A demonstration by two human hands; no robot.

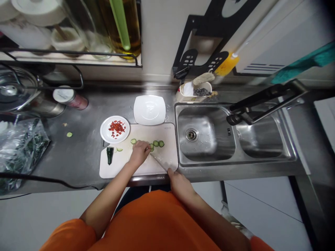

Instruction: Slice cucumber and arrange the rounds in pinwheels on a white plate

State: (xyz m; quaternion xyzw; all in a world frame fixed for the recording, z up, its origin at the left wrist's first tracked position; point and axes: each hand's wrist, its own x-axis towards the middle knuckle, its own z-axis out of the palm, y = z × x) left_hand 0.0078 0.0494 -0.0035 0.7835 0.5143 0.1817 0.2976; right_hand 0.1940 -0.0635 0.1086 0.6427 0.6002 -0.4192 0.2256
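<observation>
My right hand [181, 184] is closed around the handle of a kitchen knife [159, 162], its blade slanting up and left over the white cutting board [138, 167]. My left hand [140, 153] is closed, fingertips pinched at a cucumber slice [151, 147] close to the knife tip. Several more cucumber slices [158, 143] lie in a row to the right of these fingers. One separate slice [133, 141] rests left of the hand. A dark green cucumber end piece [110, 155] and a pale scrap [119, 149] sit on the board's left side.
A white plate of chopped red pieces [116, 127] overlaps the board's upper left corner. Behind the board stands a square white dish [149, 109]. To the right are a double sink [206, 162] and black faucet [251, 108]. A plastic bag of greens [26, 150] lies left.
</observation>
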